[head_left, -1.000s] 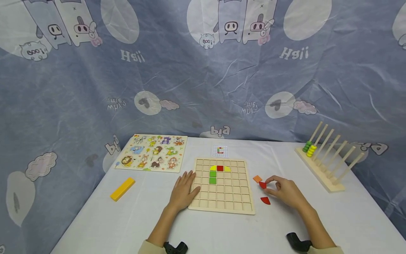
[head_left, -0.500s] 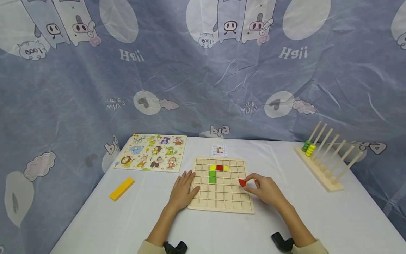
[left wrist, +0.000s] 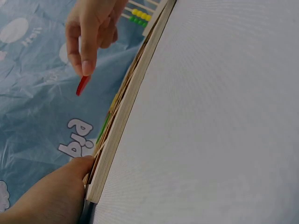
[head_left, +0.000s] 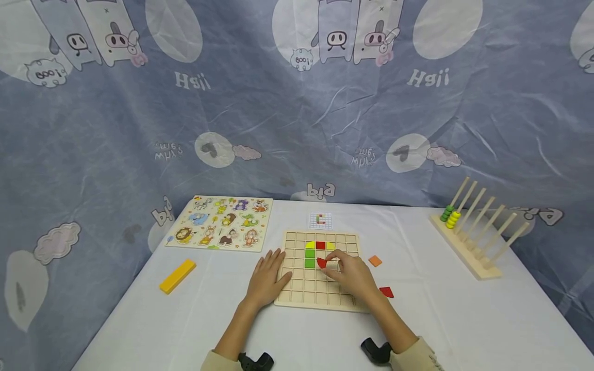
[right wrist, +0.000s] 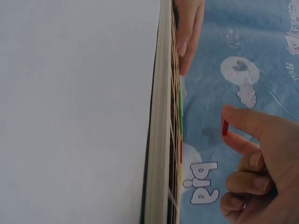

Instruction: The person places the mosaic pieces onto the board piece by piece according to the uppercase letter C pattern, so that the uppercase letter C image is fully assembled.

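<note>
A wooden grid board (head_left: 297, 292) lies on the white table with yellow quarter-round tiles, a red square tile (head_left: 320, 246) and green square tiles (head_left: 309, 263) set in its cells. My left hand (head_left: 267, 278) rests with straight fingers on the board's left edge. Between thumb and index finger, my right hand (head_left: 351, 274) pinches a red quarter-round tile (head_left: 322, 263) over the middle of the board, just right of the lower green tile. In the right wrist view the pinched red tile (right wrist: 225, 127) shows edge-on, raised above the board, other fingers curled.
Right of the board lie an orange square tile (head_left: 375, 260) and another red quarter-round tile (head_left: 386, 292). A pattern card (head_left: 320, 220) sits behind it. An animal puzzle (head_left: 223, 222) and a yellow bar (head_left: 178, 276) are at left; a peg rack with beads (head_left: 468, 247) stands at right.
My right hand has carried the red quarter-round tile leftward from the table at the right to over the board's middle. The left hand has stayed on the board's edge.
</note>
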Demonstrator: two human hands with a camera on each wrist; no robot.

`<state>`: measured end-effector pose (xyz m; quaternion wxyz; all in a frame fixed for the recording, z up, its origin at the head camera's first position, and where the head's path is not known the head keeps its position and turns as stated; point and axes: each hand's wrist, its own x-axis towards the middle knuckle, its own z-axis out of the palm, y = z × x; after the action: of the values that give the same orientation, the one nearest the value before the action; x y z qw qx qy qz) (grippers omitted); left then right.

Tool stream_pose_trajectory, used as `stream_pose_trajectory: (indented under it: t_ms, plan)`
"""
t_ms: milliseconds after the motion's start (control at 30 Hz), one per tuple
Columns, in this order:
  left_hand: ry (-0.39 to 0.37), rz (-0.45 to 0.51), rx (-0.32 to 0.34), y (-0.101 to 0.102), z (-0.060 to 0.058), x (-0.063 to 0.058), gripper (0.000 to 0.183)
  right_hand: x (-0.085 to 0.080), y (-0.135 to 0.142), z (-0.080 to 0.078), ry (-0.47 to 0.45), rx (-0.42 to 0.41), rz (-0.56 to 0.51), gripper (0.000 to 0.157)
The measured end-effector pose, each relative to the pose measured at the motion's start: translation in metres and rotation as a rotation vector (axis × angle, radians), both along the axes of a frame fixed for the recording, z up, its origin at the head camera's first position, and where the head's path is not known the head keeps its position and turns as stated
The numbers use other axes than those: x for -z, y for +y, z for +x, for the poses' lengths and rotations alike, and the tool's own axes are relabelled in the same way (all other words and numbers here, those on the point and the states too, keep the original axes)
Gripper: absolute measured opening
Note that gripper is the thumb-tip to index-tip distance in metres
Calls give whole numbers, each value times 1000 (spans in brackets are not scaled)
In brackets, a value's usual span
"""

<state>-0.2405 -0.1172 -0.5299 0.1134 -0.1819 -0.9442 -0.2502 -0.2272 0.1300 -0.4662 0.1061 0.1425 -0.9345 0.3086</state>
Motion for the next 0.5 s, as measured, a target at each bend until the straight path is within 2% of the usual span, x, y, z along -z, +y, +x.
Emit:
stream_pose_trajectory:
  t_ms: [267,500]
  plan:
    - [-7,4,-2,-1,1,1,62,9,-24,-3,-66,-13,19,25]
    - [-15,2,-5,0,1,0,62,14,-30,-1,-79,-36,64,22]
